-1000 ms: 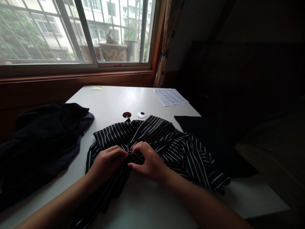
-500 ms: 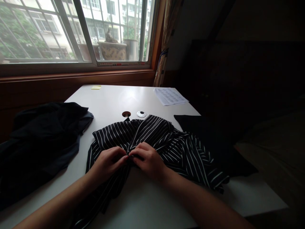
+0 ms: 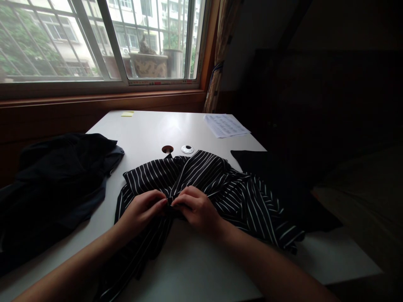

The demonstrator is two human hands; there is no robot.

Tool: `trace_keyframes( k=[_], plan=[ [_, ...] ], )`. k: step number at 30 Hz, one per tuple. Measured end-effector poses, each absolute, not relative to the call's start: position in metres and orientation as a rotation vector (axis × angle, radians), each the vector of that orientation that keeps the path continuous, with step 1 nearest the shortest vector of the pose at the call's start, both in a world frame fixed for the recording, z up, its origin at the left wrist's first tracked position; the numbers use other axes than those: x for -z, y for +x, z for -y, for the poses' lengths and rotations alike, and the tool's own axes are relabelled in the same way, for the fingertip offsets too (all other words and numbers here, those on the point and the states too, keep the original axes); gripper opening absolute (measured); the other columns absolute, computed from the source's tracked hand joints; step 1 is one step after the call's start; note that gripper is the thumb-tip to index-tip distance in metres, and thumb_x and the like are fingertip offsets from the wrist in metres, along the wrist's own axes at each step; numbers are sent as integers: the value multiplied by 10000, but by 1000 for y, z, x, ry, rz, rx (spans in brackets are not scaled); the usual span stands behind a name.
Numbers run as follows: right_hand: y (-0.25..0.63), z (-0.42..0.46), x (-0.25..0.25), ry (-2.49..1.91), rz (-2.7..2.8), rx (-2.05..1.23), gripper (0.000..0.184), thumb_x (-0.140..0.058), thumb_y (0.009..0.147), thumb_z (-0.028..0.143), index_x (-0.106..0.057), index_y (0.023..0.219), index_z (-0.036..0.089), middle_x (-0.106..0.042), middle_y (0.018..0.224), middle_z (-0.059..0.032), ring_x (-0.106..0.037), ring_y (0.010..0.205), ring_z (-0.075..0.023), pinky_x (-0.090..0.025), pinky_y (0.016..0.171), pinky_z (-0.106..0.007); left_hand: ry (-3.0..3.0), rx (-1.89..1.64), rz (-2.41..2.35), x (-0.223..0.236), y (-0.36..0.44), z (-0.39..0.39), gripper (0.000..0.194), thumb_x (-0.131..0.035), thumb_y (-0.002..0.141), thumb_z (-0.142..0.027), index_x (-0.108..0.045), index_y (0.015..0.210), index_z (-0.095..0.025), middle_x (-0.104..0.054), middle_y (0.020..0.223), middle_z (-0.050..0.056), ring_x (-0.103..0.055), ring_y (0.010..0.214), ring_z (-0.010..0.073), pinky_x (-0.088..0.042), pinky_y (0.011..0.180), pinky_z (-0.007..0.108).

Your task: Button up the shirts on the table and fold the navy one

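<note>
A black shirt with white stripes (image 3: 201, 172) lies spread and rumpled over the white table (image 3: 189, 260), its sleeves fanning out to the lower left and the right. My left hand (image 3: 143, 209) pinches the shirt's front edge near the middle. Close beside it, my right hand (image 3: 197, 209) also has its fingertips closed on the cloth. The fingertips of both hands are almost touching. Whatever small detail of the shirt sits between them is too dark to make out.
Dark clothing (image 3: 53, 184) is heaped on the left, and another dark cloth (image 3: 283, 184) lies at the right edge. Farther back are a cable hole (image 3: 167, 149), a round cover (image 3: 187, 149), papers (image 3: 226, 126) and a yellow note (image 3: 127, 113). A barred window (image 3: 151, 42) stands behind.
Both hands remain at the shirt's front edge; the fingertips have shifted slightly, with a small gap now between them. The view has moved very slightly.
</note>
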State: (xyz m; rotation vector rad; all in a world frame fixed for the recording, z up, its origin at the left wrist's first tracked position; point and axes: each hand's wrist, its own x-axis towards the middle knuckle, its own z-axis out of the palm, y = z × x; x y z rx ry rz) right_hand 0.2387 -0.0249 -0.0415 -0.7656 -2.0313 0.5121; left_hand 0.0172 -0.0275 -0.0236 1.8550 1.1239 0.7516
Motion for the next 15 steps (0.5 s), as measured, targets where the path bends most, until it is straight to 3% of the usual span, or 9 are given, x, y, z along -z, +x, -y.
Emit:
trace_keyframes(
  k=[15],
  plan=[
    [243,24,45,-644,2049,-485,139,-616,916,129,-708,987,207,-648,876,-54,-593,817,-174,-540,763,-325,1803,-762,-1069,24,19,27,250,-562,953,-391,-656,908,-164,-634,808,10,-596,739,141,-480,677,237]
  ],
)
